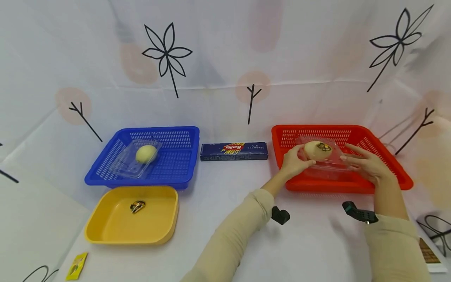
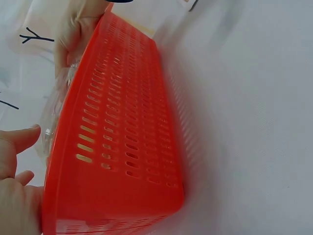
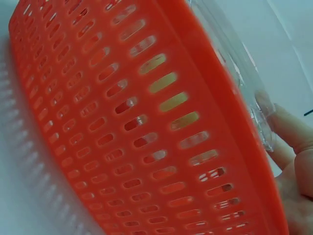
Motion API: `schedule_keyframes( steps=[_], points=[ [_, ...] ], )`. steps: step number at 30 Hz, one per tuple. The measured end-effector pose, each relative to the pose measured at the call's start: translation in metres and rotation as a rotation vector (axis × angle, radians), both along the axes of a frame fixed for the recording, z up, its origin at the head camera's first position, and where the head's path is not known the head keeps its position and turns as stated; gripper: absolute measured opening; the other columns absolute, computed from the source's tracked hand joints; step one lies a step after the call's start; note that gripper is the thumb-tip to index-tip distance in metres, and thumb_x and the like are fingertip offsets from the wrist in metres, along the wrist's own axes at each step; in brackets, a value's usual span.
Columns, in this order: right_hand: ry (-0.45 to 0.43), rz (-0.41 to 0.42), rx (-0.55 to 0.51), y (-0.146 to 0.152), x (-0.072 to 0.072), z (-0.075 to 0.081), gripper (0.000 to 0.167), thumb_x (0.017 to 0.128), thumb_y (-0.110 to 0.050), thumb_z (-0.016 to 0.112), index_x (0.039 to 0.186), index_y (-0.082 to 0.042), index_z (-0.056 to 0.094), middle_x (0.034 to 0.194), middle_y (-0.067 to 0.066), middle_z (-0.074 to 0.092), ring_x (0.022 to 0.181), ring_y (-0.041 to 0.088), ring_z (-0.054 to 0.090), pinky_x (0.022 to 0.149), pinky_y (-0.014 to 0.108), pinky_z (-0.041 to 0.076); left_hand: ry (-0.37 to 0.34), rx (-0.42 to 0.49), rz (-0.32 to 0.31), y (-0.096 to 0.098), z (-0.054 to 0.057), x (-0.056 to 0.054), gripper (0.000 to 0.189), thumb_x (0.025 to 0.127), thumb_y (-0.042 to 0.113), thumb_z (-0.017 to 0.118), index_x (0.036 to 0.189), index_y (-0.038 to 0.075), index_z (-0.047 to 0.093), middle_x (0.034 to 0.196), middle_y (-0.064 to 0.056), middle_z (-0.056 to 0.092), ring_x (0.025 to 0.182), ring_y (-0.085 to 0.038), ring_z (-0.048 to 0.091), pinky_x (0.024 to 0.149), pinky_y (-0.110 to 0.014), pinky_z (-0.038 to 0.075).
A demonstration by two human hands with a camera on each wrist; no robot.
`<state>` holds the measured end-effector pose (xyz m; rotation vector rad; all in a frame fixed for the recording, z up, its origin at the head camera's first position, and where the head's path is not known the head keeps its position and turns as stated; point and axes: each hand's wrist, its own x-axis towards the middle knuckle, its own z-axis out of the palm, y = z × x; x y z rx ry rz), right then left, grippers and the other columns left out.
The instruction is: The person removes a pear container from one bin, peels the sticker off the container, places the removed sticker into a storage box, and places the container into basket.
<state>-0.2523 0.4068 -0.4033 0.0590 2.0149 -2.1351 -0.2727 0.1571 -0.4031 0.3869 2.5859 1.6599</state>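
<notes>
A clear plastic box (image 1: 334, 166) sits in the red basket (image 1: 349, 188), its edge rising above the rim in the right wrist view. In it lies a pale yellow rounded fruit (image 1: 314, 152) with a black-and-gold patch, like a wrapper, on its right side. My left hand (image 1: 295, 162) holds the fruit from the left, thumb across its lower front and the other fingers partly hidden behind. At the box's right side, my right hand (image 1: 368, 163) pinches the clear plastic, with the index finger stretched out above. Yellow shows through the basket's slots in both wrist views.
On the left, a blue basket (image 1: 183, 182) holds another clear box (image 1: 121, 162) and a pale yellow fruit (image 1: 146, 154). A yellow tray (image 1: 162, 231) contains a black-and-gold wrapped item (image 1: 137, 206). A spaghetti box (image 1: 234, 152) lies between the baskets; a yellow packet (image 1: 76, 266) is front left.
</notes>
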Motion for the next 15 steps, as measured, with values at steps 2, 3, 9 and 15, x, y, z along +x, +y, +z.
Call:
schedule_keyframes(
  steps=[2, 3, 9, 15],
  points=[
    [0.01, -0.024, -0.053, 0.0, 0.004, 0.002, 0.069, 0.094, -0.012, 0.055, 0.151, -0.024, 0.019, 0.1, -0.016, 0.062, 0.087, 0.004, 0.063, 0.071, 0.019, 0.052, -0.012, 0.037, 0.016, 0.0, -0.001, 0.001, 0.06, 0.074, 0.023, 0.081, 0.129, 0.017, 0.057, 0.109, 0.004, 0.063, 0.092, -0.006, 0.052, 0.07, -0.018, 0.047],
    [0.015, -0.037, -0.089, -0.001, 0.006, 0.003, 0.063, 0.094, -0.01, 0.055, 0.148, -0.026, 0.028, 0.1, -0.015, 0.064, 0.087, 0.005, 0.063, 0.071, 0.02, 0.052, -0.021, 0.064, 0.023, 0.0, -0.001, 0.001, 0.06, 0.074, 0.023, 0.081, 0.128, 0.018, 0.057, 0.105, 0.004, 0.063, 0.088, -0.005, 0.052, 0.067, -0.018, 0.047],
    [0.065, -0.099, -0.21, -0.008, 0.017, 0.015, 0.036, 0.092, -0.004, 0.056, 0.117, -0.031, 0.062, 0.1, -0.009, 0.067, 0.084, 0.01, 0.065, 0.068, 0.023, 0.054, -0.061, 0.292, 0.025, -0.002, -0.001, 0.003, 0.056, 0.073, 0.019, 0.082, 0.125, 0.013, 0.06, 0.091, 0.005, 0.064, 0.071, -0.002, 0.054, 0.058, -0.016, 0.049],
    [0.105, -0.147, -0.247, -0.021, 0.029, 0.025, 0.037, 0.092, -0.004, 0.056, 0.119, -0.028, 0.062, 0.104, -0.009, 0.066, 0.087, 0.009, 0.065, 0.069, 0.021, 0.054, -0.118, 0.477, 0.002, -0.006, -0.001, 0.006, 0.047, 0.075, 0.017, 0.08, 0.119, 0.011, 0.065, 0.088, 0.011, 0.062, 0.061, -0.004, 0.056, 0.058, -0.017, 0.05]
  ],
)
